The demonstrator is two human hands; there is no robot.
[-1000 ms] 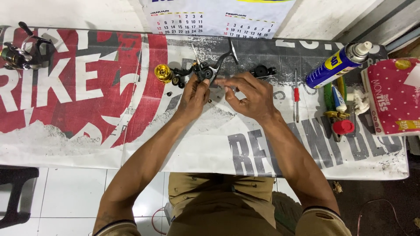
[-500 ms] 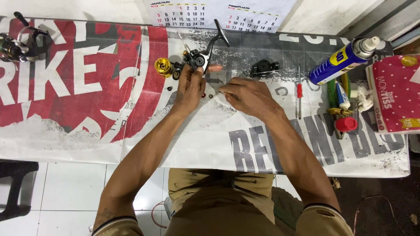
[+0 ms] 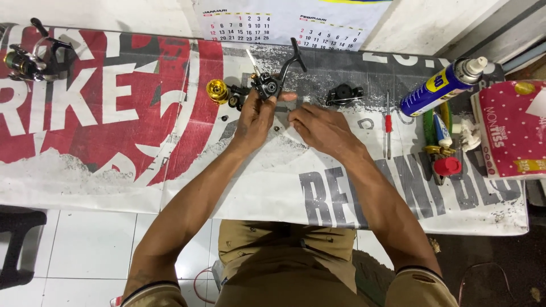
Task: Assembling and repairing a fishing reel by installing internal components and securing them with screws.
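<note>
The table point(image 3: 85, 170) is covered by a printed vinyl banner point(image 3: 114, 102) in red, white and grey, with large block lettering. A wall calendar point(image 3: 273, 23) hangs at 12 o'clock, cut off by the upper edge. At 3 o'clock lies a red tissue pack point(image 3: 509, 128) with white dots, partly out of view. Beside it a blue and yellow spray can point(image 3: 438, 86) lies tilted. Your left hand point(image 3: 256, 116) is closed around the black reel body point(image 3: 267, 86), which is held just above the table with its crank handle point(image 3: 293, 57) pointing to 1 o'clock. Your right hand point(image 3: 321, 126) rests knuckles up; whether its fingers pinch anything cannot be told. A gold spool point(image 3: 216, 90) sits at 9 o'clock from the reel body. A small black part point(image 3: 344, 94) lies at 3 o'clock; its shape is unclear.
</note>
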